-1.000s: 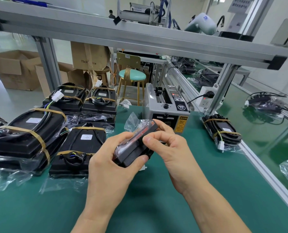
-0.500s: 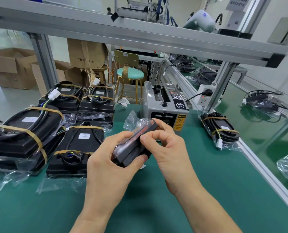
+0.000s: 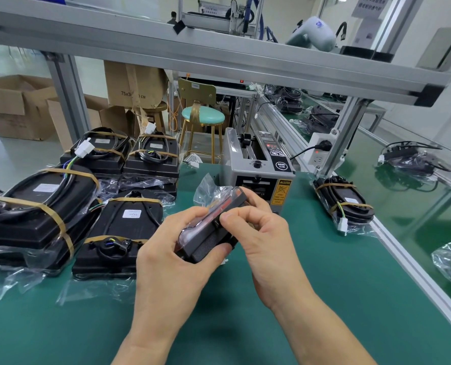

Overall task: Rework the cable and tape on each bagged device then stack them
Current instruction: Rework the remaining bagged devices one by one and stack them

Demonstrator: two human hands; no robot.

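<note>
Head view, frame centre: left hand [image 3: 171, 262] gripping device [image 3: 210, 230] from below, lifted off counter [image 3: 311, 299]; right hand [image 3: 261, 233] pinching top edge, likely for tape access.

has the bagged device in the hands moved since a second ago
No. The bagged device sits just in front of the tape dispenser as before, gripped by the left hand and right hand.

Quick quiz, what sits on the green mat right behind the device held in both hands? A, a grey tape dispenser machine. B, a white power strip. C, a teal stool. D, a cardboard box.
A: the grey tape dispenser machine stands on the green mat directly behind the bagged device that the left hand and right hand grip.
</note>
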